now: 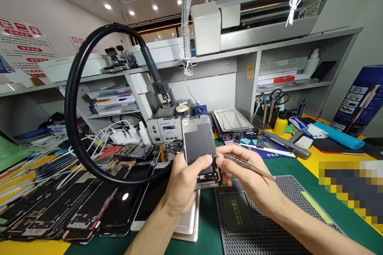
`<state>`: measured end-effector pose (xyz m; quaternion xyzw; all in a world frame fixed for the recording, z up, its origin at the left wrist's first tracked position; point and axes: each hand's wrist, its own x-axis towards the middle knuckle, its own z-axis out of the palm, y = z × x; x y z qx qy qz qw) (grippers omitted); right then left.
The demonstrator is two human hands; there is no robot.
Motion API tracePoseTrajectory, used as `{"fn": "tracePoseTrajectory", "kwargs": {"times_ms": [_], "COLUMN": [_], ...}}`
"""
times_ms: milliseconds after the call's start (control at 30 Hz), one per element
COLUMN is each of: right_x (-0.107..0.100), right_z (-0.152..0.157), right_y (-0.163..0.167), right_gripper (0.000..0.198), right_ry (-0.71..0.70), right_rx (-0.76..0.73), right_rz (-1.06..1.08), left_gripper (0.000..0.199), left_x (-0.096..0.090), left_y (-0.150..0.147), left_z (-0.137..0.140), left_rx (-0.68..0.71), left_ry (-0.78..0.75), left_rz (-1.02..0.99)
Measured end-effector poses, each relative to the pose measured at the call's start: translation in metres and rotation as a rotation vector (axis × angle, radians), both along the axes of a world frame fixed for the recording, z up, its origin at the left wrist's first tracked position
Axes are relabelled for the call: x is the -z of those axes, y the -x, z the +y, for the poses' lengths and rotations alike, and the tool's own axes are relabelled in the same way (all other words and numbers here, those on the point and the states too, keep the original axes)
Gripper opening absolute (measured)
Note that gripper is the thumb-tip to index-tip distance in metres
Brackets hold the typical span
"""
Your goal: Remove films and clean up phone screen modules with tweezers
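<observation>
My left hand (184, 179) is closed on a phone panel (197, 143), with the thumb pressing across its lower right face; the fingers behind it I cannot see. My right hand (251, 171) grips a pair of metal tweezers (245, 164), and its fingertips are at the right edge of the panel; whether they also pinch this edge, I cannot tell. The panel is held up between the hands, above the table. Its long axis runs from near to far, and the far end leans a little to the left. The left hand holds it from left and below, so I judge this hand the nearer one; the right hand meets only the right side, close to the near end.

Under the right forearm lies a grey mat (295, 207). Left of the hands, several dark screens (86, 203) lie in a row, and a black hose (71, 87) curves above them. Farther away stand a white control box (155, 129) and, to its right, a flat plate device (235, 123).
</observation>
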<state>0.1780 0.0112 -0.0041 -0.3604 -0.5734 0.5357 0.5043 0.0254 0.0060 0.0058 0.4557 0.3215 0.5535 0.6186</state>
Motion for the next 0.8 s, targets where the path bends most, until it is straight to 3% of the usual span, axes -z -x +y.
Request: {"fn": "tracePoseTrajectory", "kwargs": {"times_ms": [367,800], "right_x": [0.0046,0.0035], "right_z": [0.0034,0.0013], "right_y": [-0.0029,0.0004], "right_gripper": [0.022,0.028], "right_ry": [0.012,0.012], "right_rx": [-0.011,0.021], "right_rz": [0.018,0.010], "left_gripper": [0.017,0.019], "left_x": [0.0065,0.0084], "left_y": [0.0031,0.0079], "left_z": [0.0028,0.0009], "left_rx": [-0.052,0.034], "left_ry": [-0.061,-0.097], "left_rz": [0.139,0.095]}}
